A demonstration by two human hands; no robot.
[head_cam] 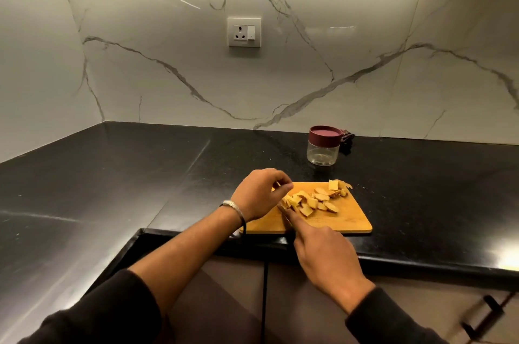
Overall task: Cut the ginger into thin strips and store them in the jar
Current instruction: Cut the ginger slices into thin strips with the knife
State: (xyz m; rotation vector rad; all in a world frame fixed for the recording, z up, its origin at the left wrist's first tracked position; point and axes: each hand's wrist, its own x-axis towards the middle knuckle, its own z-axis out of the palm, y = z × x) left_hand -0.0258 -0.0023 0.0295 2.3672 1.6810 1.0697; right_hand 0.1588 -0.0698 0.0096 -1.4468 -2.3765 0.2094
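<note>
Cutting step: right hand [327,255] grips a knife [286,216]; left hand [259,193], fingers curled, steadies pale yellow ginger slices [314,200] on the wooden cutting board [348,220]. Next: thinner strips. Maroon-lidded clear jar [323,149] stands closed beyond.

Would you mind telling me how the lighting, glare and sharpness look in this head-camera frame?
Head view: warm, dim light from a strip at the top of the marble wall; bright glare patches on the black counter at far right and lower left; wide-angle bending at the edges; the cabinet handle at lower right is smeared; the ginger slices and cutting board are soft but readable.
</note>
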